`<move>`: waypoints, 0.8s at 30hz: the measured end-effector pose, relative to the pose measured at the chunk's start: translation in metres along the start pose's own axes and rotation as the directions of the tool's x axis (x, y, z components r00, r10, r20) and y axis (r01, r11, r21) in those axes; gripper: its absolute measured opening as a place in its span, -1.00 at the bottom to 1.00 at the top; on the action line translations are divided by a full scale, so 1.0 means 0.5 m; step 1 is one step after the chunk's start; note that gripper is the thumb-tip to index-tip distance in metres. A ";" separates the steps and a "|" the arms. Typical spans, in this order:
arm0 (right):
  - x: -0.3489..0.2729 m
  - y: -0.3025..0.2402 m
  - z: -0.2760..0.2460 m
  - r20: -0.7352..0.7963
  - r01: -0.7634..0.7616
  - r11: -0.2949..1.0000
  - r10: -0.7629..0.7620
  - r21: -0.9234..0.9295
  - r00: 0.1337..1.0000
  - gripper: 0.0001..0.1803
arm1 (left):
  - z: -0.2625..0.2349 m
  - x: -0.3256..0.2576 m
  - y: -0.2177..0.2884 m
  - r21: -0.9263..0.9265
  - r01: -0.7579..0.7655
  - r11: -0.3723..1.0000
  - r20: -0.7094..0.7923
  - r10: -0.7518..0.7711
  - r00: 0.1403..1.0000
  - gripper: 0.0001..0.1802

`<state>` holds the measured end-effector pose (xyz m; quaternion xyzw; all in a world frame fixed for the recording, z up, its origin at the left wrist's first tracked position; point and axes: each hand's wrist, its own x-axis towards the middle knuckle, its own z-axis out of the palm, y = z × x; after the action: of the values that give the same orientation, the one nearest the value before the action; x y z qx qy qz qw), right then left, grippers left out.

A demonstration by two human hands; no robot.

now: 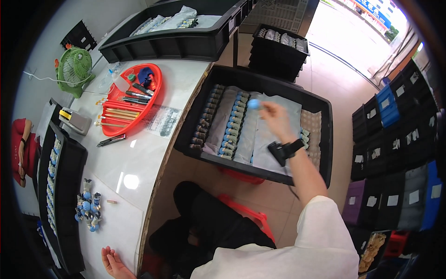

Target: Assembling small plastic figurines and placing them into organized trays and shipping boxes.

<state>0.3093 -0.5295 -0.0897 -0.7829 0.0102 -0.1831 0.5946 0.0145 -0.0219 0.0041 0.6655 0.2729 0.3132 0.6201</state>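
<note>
Between closed right fingers (265,109), one blurred blue piece (254,104), below them, black tray (329,139), left fingers (106,256) half-curled, loose, figurine cluster (87,205) beyond.

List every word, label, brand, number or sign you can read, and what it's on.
Nothing is clear enough to quote.
Banner: pale characters, cut off and blurred.
Sheet: print too small.
Bin labels: too small.
Red shirt: faint marks, too small.

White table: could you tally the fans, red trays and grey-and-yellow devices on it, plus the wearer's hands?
Green fan: 1
Red tray: 1
Grey-and-yellow device: 1
Wearer's hands: 2 (left hand, open; right hand, holding a blurred blue piece)
Total: 5
</note>
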 end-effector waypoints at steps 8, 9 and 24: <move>0.020 0.267 -0.336 -0.444 -0.489 0.342 0.205 -0.802 0.872 -0.78 | -0.013 0.009 -0.017 -0.019 -0.004 1.000 -0.016 0.003 1.000 -0.69; 0.016 0.294 -0.351 -0.460 -0.520 0.301 0.250 -0.799 0.852 -0.79 | -0.011 0.008 -0.017 -0.014 -0.007 1.000 -0.006 0.007 1.000 -0.69; 0.061 0.624 -0.465 -0.003 -0.378 0.841 0.412 0.387 0.911 -0.55 | 0.020 0.015 -0.005 0.048 0.062 0.997 -0.109 -0.056 0.992 -0.76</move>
<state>0.3311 -0.8434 -0.3206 -0.6257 0.1615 -0.0888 0.7580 0.0269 -0.0225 0.0020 0.6549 0.3333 0.3229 0.5964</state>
